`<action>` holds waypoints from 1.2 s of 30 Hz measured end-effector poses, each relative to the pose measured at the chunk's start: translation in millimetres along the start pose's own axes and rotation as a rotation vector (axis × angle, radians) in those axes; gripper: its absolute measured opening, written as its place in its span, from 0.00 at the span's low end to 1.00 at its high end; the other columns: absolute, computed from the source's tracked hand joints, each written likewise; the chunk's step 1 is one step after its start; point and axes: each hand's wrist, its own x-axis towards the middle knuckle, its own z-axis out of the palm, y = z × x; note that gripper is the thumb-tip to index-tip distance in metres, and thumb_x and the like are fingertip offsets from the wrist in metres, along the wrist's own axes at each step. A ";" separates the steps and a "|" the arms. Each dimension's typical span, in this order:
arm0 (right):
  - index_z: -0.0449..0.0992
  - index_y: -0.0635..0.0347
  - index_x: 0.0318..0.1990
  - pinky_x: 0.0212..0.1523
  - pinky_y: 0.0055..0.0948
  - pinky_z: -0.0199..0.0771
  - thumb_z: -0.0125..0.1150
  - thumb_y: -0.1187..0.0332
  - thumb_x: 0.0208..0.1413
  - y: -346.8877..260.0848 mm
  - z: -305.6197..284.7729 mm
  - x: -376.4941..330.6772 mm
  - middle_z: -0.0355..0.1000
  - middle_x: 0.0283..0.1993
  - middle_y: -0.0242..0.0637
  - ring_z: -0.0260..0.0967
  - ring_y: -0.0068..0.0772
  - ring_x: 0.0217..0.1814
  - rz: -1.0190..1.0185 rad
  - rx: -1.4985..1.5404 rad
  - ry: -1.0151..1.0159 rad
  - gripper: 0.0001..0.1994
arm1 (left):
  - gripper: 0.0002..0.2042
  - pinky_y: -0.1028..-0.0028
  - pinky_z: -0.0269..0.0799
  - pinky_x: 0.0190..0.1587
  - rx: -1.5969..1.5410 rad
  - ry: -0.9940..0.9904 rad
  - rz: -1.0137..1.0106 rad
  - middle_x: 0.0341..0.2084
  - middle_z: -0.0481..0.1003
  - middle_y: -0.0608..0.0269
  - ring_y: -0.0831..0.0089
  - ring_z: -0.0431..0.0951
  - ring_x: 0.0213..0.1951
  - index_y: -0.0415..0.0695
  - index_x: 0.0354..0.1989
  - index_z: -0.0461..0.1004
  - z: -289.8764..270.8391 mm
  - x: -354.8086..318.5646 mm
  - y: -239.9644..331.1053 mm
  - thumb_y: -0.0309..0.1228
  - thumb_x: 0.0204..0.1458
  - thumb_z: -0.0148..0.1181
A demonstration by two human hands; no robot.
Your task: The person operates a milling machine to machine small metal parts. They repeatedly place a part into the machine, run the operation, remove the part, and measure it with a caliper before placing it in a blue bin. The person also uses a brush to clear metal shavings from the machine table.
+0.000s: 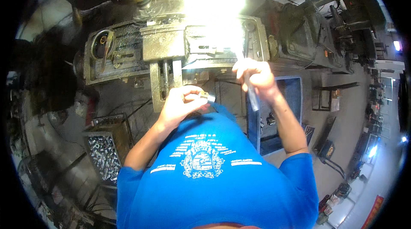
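1. the left hand (182, 105) is pinching a small metal part (205, 96) between thumb and fingers, near the chest, just below the machine table (171, 45).
2. the right hand (255, 75) is closing around a thin metal rod (252, 96), which is pointing down from the fist, at the near right edge of the table.
3. a crate of shiny metal pieces (102, 154) is standing on the near left.
4. a blue bin (291, 96) is sitting to the right, behind the right forearm.
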 end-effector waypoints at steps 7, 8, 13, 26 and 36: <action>0.71 0.59 0.22 0.20 0.16 0.50 0.50 0.77 0.34 82.7 16.6 -15.2 0.61 0.19 0.21 0.52 0.12 0.20 -0.224 -0.206 0.242 0.04 | 0.12 0.79 0.73 0.37 -0.003 0.008 -0.028 0.31 0.77 0.55 0.75 0.77 0.32 0.32 0.40 0.71 2.6 -2.6 -4.8 0.24 0.48 0.59; 0.70 0.60 0.22 0.20 0.17 0.50 0.50 0.78 0.34 83.9 21.4 -16.4 0.61 0.20 0.21 0.51 0.12 0.21 -0.238 -0.169 0.252 0.04 | 0.12 0.79 0.73 0.37 -0.003 0.009 -0.038 0.31 0.77 0.55 0.75 0.77 0.33 0.32 0.40 0.71 3.1 -2.5 -5.9 0.25 0.48 0.59; 0.67 0.63 0.22 0.25 0.15 0.52 0.47 0.82 0.32 70.2 46.6 -21.4 0.63 0.25 0.27 0.53 0.14 0.25 -0.331 -0.082 0.287 0.06 | 0.13 0.79 0.73 0.37 0.007 -0.020 -0.089 0.32 0.77 0.54 0.75 0.77 0.33 0.32 0.40 0.70 7.8 -3.7 -6.3 0.26 0.48 0.60; 0.64 0.62 0.21 0.24 0.14 0.50 0.47 0.81 0.31 57.5 61.8 -31.7 0.63 0.28 0.30 0.50 0.13 0.24 -0.329 -0.080 0.292 0.06 | 0.14 0.79 0.73 0.36 -0.015 -0.052 -0.073 0.30 0.77 0.55 0.76 0.77 0.32 0.31 0.41 0.70 12.0 -2.8 -17.2 0.25 0.48 0.59; 0.64 0.61 0.21 0.23 0.14 0.48 0.47 0.81 0.31 57.0 62.8 -32.5 0.63 0.28 0.29 0.49 0.13 0.23 -0.346 -0.160 0.306 0.06 | 0.13 0.80 0.72 0.36 0.028 -0.040 -0.088 0.29 0.77 0.56 0.78 0.76 0.31 0.31 0.41 0.70 10.8 -3.3 -15.9 0.24 0.47 0.59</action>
